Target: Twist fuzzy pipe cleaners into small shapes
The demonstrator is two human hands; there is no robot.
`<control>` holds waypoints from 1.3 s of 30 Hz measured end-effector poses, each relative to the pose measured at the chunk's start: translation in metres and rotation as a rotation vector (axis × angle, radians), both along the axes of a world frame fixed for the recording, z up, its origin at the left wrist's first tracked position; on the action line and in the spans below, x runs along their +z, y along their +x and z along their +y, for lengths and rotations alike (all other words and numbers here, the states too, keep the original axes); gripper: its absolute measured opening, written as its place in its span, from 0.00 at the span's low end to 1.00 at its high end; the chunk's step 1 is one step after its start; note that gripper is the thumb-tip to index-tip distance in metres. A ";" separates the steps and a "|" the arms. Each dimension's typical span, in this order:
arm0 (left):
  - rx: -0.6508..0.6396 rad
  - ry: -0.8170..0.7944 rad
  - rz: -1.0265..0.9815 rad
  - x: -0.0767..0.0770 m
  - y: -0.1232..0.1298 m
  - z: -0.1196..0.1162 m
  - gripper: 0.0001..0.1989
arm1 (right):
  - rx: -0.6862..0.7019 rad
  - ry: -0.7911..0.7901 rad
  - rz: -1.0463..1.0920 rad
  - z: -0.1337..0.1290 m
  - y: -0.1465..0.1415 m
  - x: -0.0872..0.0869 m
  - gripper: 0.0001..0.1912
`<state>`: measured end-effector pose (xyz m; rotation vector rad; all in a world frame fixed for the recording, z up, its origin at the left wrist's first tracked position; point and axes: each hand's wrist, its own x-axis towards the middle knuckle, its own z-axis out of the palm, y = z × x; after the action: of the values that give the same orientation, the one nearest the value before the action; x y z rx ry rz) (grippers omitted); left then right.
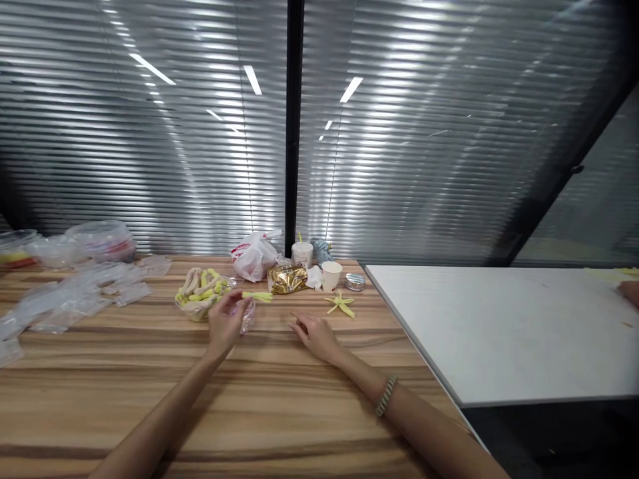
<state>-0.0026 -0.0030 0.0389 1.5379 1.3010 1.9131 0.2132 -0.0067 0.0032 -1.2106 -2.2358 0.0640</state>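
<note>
My left hand (227,324) is closed in a pinch on a short bundle of yellow pipe cleaners (258,296), whose loose ends point right. Just past that hand, an open clear bag (196,310) holds more yellow and cream pipe cleaners (213,287). Partly behind my left fingers lies a crinkled clear wrapper (248,319). My right hand (317,337) is over the table with its fingers stretched to the left, and I see nothing held in it. Beyond it, to the right, lies a yellow star-like shape (341,304) of bent pipe cleaners.
At the back of the wooden table (279,412) stand a white plastic bag (255,258), a lidded cup (302,254), a gold packet (288,279), a paper cup (331,275) and a round tin (355,282). Clear plastic bags (84,293) spread left. Another person's hand (630,291) shows above the white table (519,339).
</note>
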 end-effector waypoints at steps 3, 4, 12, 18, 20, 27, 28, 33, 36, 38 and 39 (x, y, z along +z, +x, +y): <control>0.162 0.114 -0.109 0.003 -0.024 0.015 0.17 | 0.001 -0.012 0.020 0.001 -0.001 0.000 0.18; 0.193 0.141 -0.122 0.003 -0.031 0.019 0.17 | 0.007 -0.014 0.021 0.001 -0.001 0.000 0.18; 0.478 0.290 0.405 0.004 -0.061 0.021 0.11 | -0.001 -0.037 0.063 0.004 0.000 -0.004 0.17; 0.406 0.330 0.782 0.000 -0.070 0.024 0.10 | 0.007 -0.037 0.068 0.005 0.001 -0.006 0.17; 0.401 0.321 0.851 -0.001 -0.071 0.026 0.10 | 0.007 -0.035 0.073 0.005 0.001 -0.005 0.17; 0.452 0.305 1.039 0.000 -0.074 0.023 0.09 | 0.027 -0.005 0.069 0.005 -0.001 -0.006 0.17; 0.454 0.309 1.054 0.000 -0.074 0.023 0.09 | 0.026 -0.004 0.066 0.006 -0.001 -0.007 0.17; 0.423 0.281 1.101 0.001 -0.073 0.022 0.09 | 0.005 -0.002 0.033 0.007 0.000 -0.009 0.17; 0.402 0.265 1.112 0.001 -0.071 0.023 0.09 | -0.007 -0.015 0.010 0.006 0.001 -0.008 0.17; 0.391 0.257 1.134 0.000 -0.071 0.023 0.09 | -0.008 -0.021 0.010 0.006 0.001 -0.008 0.17; 0.386 0.253 1.146 0.000 -0.072 0.023 0.09 | -0.007 -0.022 0.015 0.005 0.001 -0.007 0.17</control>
<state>-0.0744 0.0204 0.0385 2.9000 1.9083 1.3493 0.2141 -0.0012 -0.0040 -1.2254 -2.2235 0.0954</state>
